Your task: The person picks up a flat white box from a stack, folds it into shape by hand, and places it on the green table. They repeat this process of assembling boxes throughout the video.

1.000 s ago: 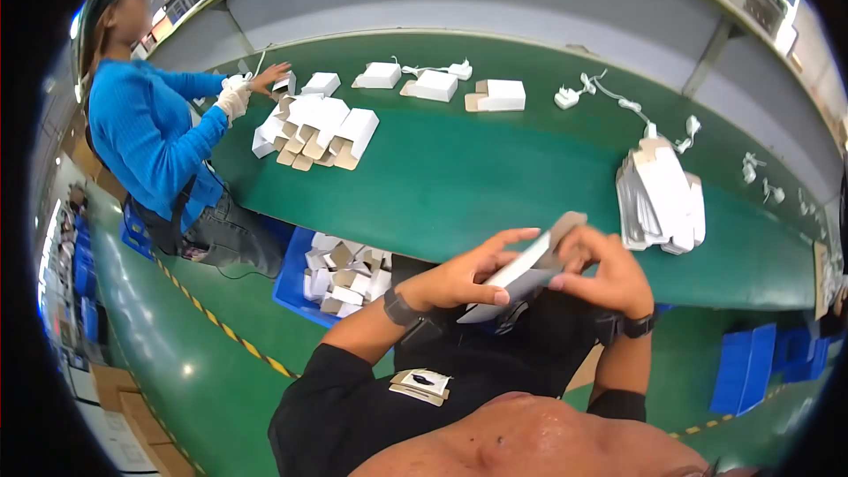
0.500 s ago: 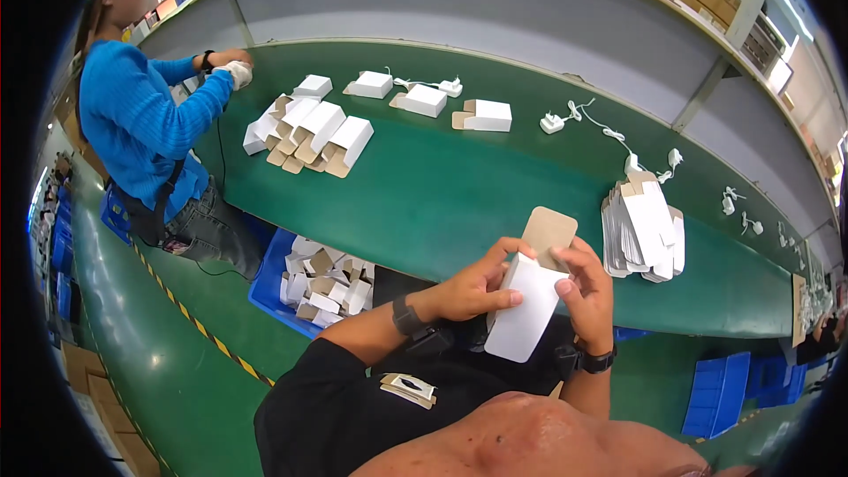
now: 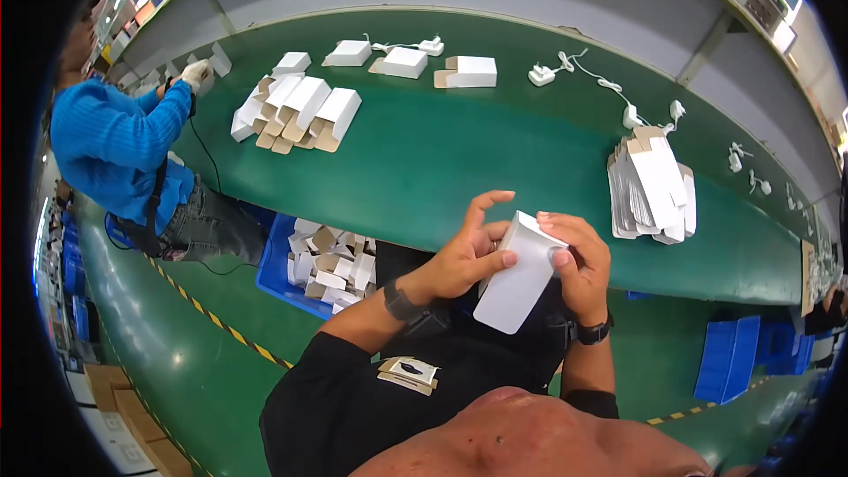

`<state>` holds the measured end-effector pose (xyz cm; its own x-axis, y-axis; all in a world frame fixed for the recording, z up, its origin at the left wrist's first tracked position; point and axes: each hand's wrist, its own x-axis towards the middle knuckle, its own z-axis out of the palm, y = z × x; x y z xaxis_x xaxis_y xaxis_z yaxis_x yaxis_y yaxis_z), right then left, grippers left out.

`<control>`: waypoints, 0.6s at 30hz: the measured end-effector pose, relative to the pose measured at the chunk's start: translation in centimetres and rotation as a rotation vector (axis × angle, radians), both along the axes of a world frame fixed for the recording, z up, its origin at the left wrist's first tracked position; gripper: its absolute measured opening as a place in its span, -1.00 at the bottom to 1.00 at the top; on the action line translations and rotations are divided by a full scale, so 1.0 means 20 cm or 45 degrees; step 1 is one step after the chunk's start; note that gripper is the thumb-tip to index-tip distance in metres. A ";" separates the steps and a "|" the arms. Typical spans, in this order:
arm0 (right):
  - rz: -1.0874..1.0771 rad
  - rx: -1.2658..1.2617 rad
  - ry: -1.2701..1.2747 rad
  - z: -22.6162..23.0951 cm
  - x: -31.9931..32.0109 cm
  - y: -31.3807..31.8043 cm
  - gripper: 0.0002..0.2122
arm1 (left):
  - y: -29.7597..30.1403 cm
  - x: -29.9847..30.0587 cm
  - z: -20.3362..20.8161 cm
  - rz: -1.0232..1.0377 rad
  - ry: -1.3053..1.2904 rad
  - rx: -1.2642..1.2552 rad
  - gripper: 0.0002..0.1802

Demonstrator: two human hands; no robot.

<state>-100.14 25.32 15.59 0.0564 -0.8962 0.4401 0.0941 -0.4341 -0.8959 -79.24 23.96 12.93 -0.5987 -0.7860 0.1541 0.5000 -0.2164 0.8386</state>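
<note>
No words or numbers I can actually make out from here. Closest thing to a sign is the yellow-and-black striped tape (image 3: 221,322) on the green floor (image 3: 208,278) off to my left — plus another striped length (image 3: 685,411) over on my right. There's a dark mark on the small white-and-tan piece (image 3: 409,374) on my black shirt (image 3: 331,397), too tiny to tell — and something dark, unreadable, on a white carton (image 3: 110,428) at lower left.

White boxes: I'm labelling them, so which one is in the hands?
The white box held between the left hand and right hand; the other white boxes on the green table and in the blue bin lie apart.
</note>
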 end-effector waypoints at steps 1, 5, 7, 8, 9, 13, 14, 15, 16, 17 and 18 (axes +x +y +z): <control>0.030 -0.094 0.128 0.00 -0.04 -0.02 -0.83 | -0.01 -0.01 0.01 -0.009 -0.026 -0.004 -0.26; -0.014 -0.035 0.235 -0.02 -0.09 0.02 -0.81 | -0.01 -0.05 0.02 0.010 -0.400 -0.354 -0.20; -0.066 0.072 0.213 -0.04 -0.16 0.02 -0.79 | -0.05 -0.09 0.00 0.055 -0.499 -0.497 -0.20; -0.065 0.055 0.258 -0.04 -0.17 0.03 -0.80 | -0.03 -0.09 0.00 0.106 -0.589 -0.635 -0.20; -0.064 0.043 0.303 -0.03 -0.19 0.02 -0.81 | -0.02 -0.09 -0.01 0.151 -0.675 -0.775 -0.20; 0.048 -0.006 0.310 -0.05 -0.23 0.03 -0.82 | 0.03 -0.10 -0.01 0.088 -0.481 -0.531 -0.26; 0.107 0.080 0.208 -0.06 -0.24 0.02 -0.82 | 0.03 -0.10 -0.03 0.072 -0.539 -0.549 -0.26; 0.168 0.160 0.106 -0.07 -0.26 0.02 -0.82 | 0.03 -0.11 -0.05 0.060 -0.596 -0.571 -0.27; 0.164 0.163 0.097 -0.07 -0.28 0.03 -0.82 | 0.04 -0.12 -0.06 0.058 -0.655 -0.591 -0.27; 0.184 0.215 0.111 -0.06 -0.30 0.04 -0.81 | 0.04 -0.14 -0.06 0.055 -0.662 -0.592 -0.27; 0.207 0.264 0.125 -0.05 -0.32 0.04 -0.79 | 0.03 -0.16 -0.06 0.052 -0.594 -0.569 -0.29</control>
